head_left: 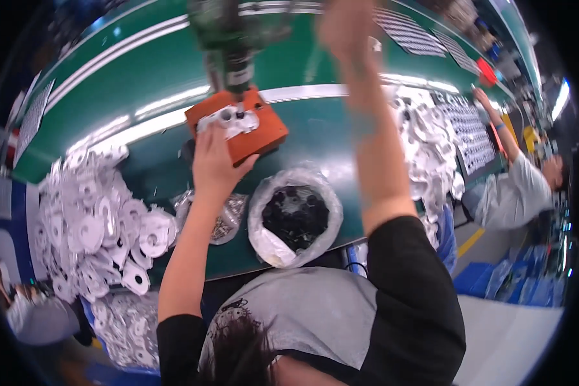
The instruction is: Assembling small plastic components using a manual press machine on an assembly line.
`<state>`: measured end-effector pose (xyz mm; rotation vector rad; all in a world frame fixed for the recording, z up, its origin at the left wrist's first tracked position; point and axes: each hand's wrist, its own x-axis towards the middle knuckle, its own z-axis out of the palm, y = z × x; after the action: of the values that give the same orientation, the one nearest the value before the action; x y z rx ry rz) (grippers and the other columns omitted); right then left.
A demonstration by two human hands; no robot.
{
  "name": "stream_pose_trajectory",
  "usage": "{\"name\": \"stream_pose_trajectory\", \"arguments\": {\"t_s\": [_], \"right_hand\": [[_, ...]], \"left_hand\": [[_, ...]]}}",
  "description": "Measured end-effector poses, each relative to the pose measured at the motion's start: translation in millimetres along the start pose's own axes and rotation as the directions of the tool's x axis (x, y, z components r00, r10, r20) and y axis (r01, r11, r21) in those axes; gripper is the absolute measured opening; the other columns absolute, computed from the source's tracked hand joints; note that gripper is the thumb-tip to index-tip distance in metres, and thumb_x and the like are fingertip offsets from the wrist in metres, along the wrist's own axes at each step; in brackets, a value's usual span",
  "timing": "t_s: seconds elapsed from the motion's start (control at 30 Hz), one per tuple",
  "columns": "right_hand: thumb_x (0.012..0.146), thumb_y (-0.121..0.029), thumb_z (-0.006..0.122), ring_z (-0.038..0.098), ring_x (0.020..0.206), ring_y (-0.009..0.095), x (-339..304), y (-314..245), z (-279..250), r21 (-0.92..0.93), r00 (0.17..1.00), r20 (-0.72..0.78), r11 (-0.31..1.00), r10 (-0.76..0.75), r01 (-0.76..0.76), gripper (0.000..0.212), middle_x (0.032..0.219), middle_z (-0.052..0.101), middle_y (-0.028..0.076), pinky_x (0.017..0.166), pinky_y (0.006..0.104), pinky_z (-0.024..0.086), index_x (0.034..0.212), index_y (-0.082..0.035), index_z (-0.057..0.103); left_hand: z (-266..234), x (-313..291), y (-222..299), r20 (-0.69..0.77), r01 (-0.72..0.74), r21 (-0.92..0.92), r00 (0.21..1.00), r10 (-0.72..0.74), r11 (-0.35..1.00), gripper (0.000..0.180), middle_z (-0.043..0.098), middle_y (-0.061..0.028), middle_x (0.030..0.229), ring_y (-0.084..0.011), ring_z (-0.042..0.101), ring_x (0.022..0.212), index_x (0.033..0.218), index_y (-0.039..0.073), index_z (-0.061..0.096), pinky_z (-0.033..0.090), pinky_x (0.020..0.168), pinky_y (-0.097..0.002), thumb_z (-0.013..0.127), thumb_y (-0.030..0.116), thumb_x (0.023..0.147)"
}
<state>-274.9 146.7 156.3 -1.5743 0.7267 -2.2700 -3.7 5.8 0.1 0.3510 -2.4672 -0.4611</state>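
Observation:
My left hand (216, 159) reaches to an orange block (267, 132). Its fingertips hold the left end of a white plastic part (243, 122) on the block's top, and its thumb spreads along the near face. Over the part hangs the dark spindle of a green bench press machine (238, 67), its tip at or just above the part. My right hand (349, 29) is raised at the top edge, right of the machine head. Motion smears it, so neither its fingers nor anything in them can be made out.
White plastic parts lie heaped at left (100, 225) and right (424, 141). A plastic-lined bin (328, 238) stands near my body, beside a clear bag of small metal pieces (228, 222). Trays of parts (466, 138) sit at right. A co-worker (518, 193) reaches in there.

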Motion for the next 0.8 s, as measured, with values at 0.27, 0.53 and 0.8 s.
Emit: {"name": "stream_pose_trajectory", "arguments": {"t_s": [0.27,0.53,0.8], "right_hand": [[0.089,-0.042,0.048,0.058,0.084,0.025,41.4,79.9,70.7,-0.565,0.917,-0.325,0.729,0.233,-0.386,0.049,0.09,0.064,0.014,0.073,0.0338,0.043,0.097,0.004,0.061],[0.075,-0.023,0.07,0.044,0.119,0.036,-198.4,-67.9,16.7,-0.852,0.897,-0.434,-0.362,0.082,-0.378,0.047,0.125,0.051,0.019,0.1,0.0435,0.032,0.117,-0.007,0.057],[0.08,-0.032,0.064,0.045,0.119,0.035,-254.0,-91.0,-21.3,-0.665,0.806,-0.584,-0.627,0.099,-0.405,0.056,0.13,0.046,0.017,0.099,0.0516,0.028,0.13,-0.013,0.046]], "left_hand": [[-2.4,31.2,-36.1,0.05,-0.056,0.207,0.998,0.046,0.977,0.056,0.056,-0.0179,0.115,-0.0394,0.048,0.109,0.126,0.006,0.046,0.036,0.096,-0.0475,0.064,0.032,0.079],[-51.2,64.7,-35.9,0.338,-0.051,-0.012,0.94,0.052,0.999,0.049,0.061,-0.0182,0.099,-0.0361,0.058,0.093,0.105,0.003,0.054,0.046,0.08,-0.0421,0.068,0.035,0.071],[-56.8,96.4,-104.6,0.156,0.515,-0.069,0.851,-0.501,0.854,0.062,0.065,-0.0187,0.085,-0.0282,0.063,0.076,0.09,0.0,0.055,0.049,0.069,-0.0336,0.074,0.054,0.065]]}}
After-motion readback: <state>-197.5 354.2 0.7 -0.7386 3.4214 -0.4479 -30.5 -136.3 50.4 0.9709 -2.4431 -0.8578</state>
